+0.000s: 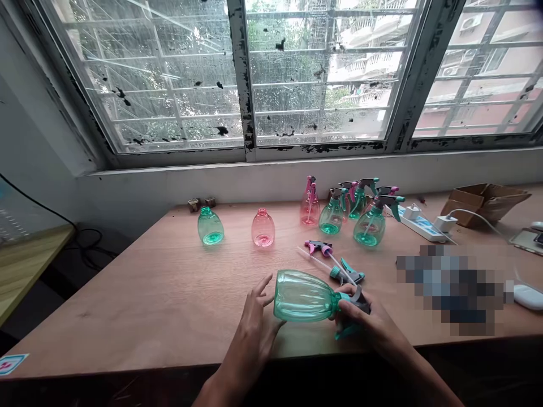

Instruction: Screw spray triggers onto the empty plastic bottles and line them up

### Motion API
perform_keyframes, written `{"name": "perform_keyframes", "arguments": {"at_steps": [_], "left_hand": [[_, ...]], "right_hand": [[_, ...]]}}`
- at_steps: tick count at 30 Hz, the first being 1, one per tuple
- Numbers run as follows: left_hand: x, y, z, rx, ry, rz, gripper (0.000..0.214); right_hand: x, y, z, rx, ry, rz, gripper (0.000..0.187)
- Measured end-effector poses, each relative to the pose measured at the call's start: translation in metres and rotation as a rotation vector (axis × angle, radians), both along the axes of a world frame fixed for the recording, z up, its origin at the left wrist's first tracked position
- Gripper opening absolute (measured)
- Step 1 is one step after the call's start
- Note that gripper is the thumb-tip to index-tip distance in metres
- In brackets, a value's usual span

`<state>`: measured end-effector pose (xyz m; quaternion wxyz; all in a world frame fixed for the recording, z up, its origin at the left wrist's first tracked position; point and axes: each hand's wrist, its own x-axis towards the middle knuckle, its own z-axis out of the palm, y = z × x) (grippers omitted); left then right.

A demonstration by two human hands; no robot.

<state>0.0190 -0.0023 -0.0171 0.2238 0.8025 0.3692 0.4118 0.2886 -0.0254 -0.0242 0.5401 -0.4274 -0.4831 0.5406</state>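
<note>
Far left on the wooden table [127, 294], a green bottle [210, 226] and a pink bottle [263, 228] stand with no heads, so I judge those two remain to be fitted. Your left hand [254, 322] is released, its spread fingertips against the base of the green spray bottle [303, 297], which lies sideways near the table's near edge. Two loose trigger heads [320, 247] lie just beyond it. Your right hand [369, 328] is clenched round the bottle's trigger head [355, 299] at the neck. Far right, several finished sprayers [367, 223] stand together.
</note>
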Motion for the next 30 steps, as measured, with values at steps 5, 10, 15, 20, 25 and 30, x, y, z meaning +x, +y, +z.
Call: {"name": "perform_keyframes", "arguments": {"at_steps": [5,10,15,20,25,30], "left_hand": [[-0.002,-0.002,0.005,-0.107,0.000,-0.007,0.050],[-0.003,0.001,0.010,-0.254,-0.054,0.028,0.037],[-0.003,0.003,0.003,-0.095,-0.058,-0.055,0.033],[-0.005,0.000,0.006,-0.170,-0.056,-0.041,0.055],[-0.004,0.003,0.012,-0.292,-0.103,0.010,0.038],[-0.005,0.004,0.012,-0.224,-0.118,-0.047,0.039]], "right_hand": [[0.000,-0.001,0.001,-0.007,-0.025,0.024,0.040],[0.001,-0.001,0.000,0.013,-0.131,0.065,0.036],[0.002,0.001,-0.004,-0.001,-0.010,0.029,0.040],[0.003,0.001,-0.004,-0.005,-0.048,0.077,0.039],[0.001,0.000,-0.002,0.023,-0.123,0.092,0.035],[0.000,-0.001,-0.002,0.042,-0.082,0.049,0.037]]}}
